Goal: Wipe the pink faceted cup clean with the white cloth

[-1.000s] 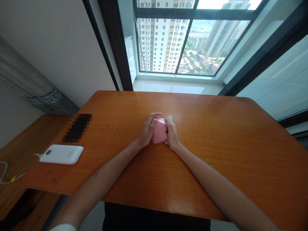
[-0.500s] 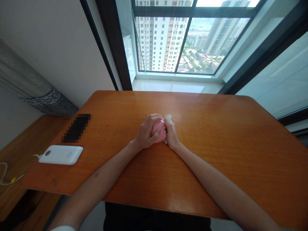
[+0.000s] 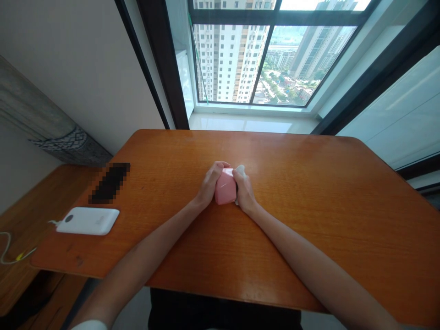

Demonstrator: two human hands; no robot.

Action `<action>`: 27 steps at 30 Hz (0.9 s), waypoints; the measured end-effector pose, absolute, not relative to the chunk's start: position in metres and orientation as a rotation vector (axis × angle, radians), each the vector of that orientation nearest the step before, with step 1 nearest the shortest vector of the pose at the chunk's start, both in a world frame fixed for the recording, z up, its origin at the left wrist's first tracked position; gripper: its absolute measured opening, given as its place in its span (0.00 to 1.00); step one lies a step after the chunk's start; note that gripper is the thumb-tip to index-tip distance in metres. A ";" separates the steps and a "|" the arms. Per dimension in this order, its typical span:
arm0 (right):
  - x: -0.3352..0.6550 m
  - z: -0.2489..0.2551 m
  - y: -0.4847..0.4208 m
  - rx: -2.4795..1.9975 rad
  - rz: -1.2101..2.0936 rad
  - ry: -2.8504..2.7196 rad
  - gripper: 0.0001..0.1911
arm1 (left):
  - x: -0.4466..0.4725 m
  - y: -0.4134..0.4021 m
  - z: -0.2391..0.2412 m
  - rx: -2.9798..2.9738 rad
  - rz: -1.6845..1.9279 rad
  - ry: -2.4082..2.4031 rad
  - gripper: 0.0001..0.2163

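A small pink object with smooth, angled faces (image 3: 226, 189) is held between my hands over the middle of the table; its exact kind I cannot make out. My left hand (image 3: 208, 184) grips it from the left, fingers curled over its far side. On the other side my right hand (image 3: 245, 191) is closed around a crumpled white tissue (image 3: 241, 170), with the thumb near the pink object's top edge. The tissue pokes out beyond the right fingers and also a little below them, against the object's right side, where a dark strip shows.
The brown wooden table (image 3: 319, 206) has rounded corners. At its left lie a white power bank-like device (image 3: 87, 221) with a cable and a blurred-out dark item (image 3: 109, 183). A wooden bench (image 3: 20, 197) adjoins on the left; a window (image 3: 254, 64) is beyond.
My left hand has shifted left and its thumb has come off the near face of the pink object, which now shows more fully and is turned. My right hand has barely moved.
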State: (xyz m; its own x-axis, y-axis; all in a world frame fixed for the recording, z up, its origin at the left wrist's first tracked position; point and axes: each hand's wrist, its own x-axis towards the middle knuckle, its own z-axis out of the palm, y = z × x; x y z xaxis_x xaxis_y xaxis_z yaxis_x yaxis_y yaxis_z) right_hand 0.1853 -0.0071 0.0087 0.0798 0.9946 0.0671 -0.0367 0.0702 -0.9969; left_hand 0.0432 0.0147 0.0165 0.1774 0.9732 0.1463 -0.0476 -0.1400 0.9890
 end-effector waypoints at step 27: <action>0.185 0.010 -0.010 -1.137 1.085 -1.239 0.29 | 0.038 0.020 0.024 1.454 1.161 1.026 0.21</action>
State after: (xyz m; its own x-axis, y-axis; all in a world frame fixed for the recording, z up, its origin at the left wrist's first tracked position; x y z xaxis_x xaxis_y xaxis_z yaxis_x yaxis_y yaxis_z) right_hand 0.1850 -0.0104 0.0098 0.0399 0.9912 0.1260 0.0055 0.1259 -0.9920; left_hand 0.0382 0.0204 0.0241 0.1883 0.9691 0.1597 0.0396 -0.1699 0.9847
